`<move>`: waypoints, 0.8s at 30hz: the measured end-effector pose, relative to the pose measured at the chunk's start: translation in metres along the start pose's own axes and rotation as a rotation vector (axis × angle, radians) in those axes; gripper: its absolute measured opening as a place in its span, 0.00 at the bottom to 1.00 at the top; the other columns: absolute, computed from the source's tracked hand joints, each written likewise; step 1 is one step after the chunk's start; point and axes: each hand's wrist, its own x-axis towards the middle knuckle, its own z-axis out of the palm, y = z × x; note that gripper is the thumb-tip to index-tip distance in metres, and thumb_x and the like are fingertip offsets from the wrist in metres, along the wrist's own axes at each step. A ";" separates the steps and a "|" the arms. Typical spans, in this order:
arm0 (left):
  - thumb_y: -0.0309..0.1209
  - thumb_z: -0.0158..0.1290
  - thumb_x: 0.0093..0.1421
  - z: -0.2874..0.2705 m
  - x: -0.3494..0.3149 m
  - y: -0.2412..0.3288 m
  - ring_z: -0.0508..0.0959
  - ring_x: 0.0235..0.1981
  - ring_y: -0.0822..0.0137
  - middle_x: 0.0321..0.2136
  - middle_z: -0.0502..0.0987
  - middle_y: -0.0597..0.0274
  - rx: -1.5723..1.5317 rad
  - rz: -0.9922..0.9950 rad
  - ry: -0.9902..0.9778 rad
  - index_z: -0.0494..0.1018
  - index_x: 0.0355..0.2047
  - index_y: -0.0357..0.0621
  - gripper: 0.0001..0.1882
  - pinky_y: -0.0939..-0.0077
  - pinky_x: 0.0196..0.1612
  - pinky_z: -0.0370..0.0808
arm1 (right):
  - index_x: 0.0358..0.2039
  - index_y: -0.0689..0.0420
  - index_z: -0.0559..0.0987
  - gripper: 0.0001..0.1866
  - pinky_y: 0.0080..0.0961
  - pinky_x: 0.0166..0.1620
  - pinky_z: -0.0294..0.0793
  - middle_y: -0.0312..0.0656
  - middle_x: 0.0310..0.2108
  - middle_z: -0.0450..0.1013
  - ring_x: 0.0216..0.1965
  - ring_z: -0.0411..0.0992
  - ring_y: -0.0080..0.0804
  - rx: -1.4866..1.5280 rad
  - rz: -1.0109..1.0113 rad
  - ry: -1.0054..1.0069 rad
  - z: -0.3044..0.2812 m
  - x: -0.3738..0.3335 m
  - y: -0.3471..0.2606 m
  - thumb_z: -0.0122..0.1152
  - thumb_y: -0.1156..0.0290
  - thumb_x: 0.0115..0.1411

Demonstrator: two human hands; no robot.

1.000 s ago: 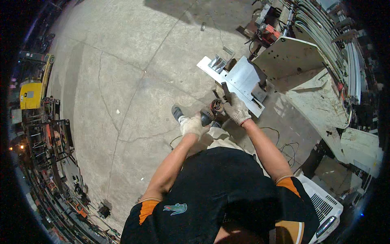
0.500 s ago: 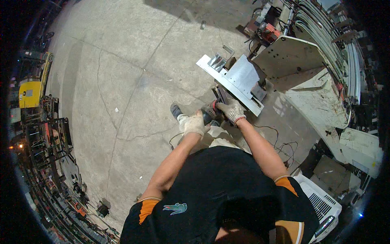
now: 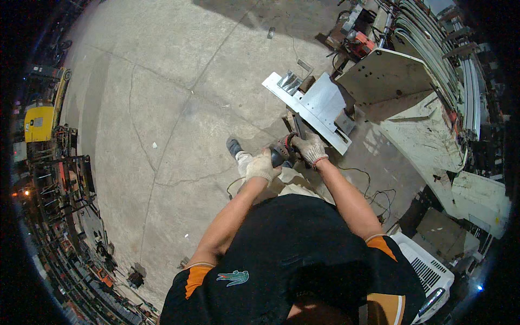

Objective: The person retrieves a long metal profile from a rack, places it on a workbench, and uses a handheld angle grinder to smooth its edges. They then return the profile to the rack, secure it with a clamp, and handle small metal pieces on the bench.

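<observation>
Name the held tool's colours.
The tool is mainly black and red, shown best in the head view.

A lit, cracked concrete floor (image 3: 119, 189) meets a dark shadow (image 3: 292, 19) ahead.

We lose part of the power tool (image 3: 278, 157) behind the left hand (image 3: 261, 166); right hand (image 3: 311, 148) grip unclear; black shirt (image 3: 292, 238) cut off below; left-rim clutter (image 3: 59, 238) too small to tell.

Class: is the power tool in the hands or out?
In: the left hand grips the power tool by its dark end; the right hand is at its red end. Running or not: cannot tell.
</observation>
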 end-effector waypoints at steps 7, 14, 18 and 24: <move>0.50 0.65 0.49 0.000 -0.001 0.000 0.80 0.47 0.44 0.46 0.78 0.39 -0.014 0.050 0.033 0.61 0.61 0.33 0.47 0.57 0.49 0.76 | 0.39 0.62 0.82 0.18 0.25 0.27 0.71 0.37 0.24 0.76 0.21 0.69 0.24 0.133 0.147 -0.083 -0.009 -0.003 0.001 0.67 0.59 0.56; 0.51 0.64 0.49 0.001 -0.003 0.000 0.80 0.45 0.44 0.43 0.80 0.40 -0.071 0.103 0.050 0.63 0.57 0.34 0.44 0.56 0.48 0.76 | 0.35 0.60 0.81 0.15 0.23 0.25 0.70 0.36 0.23 0.74 0.20 0.68 0.23 0.258 0.246 -0.039 -0.008 -0.003 0.004 0.67 0.60 0.55; 0.52 0.64 0.49 0.005 -0.002 -0.003 0.80 0.46 0.44 0.43 0.80 0.40 -0.144 0.088 0.048 0.66 0.55 0.35 0.41 0.57 0.49 0.76 | 0.34 0.60 0.80 0.15 0.22 0.24 0.70 0.35 0.23 0.73 0.19 0.68 0.22 0.471 0.343 -0.091 -0.017 -0.011 -0.006 0.66 0.60 0.56; 0.57 0.61 0.48 0.005 0.000 0.000 0.80 0.46 0.44 0.42 0.81 0.44 -0.174 0.060 0.048 0.71 0.55 0.44 0.40 0.58 0.53 0.72 | 0.35 0.60 0.81 0.14 0.22 0.25 0.71 0.36 0.24 0.74 0.20 0.70 0.24 0.748 0.429 0.037 -0.022 -0.016 -0.018 0.64 0.61 0.58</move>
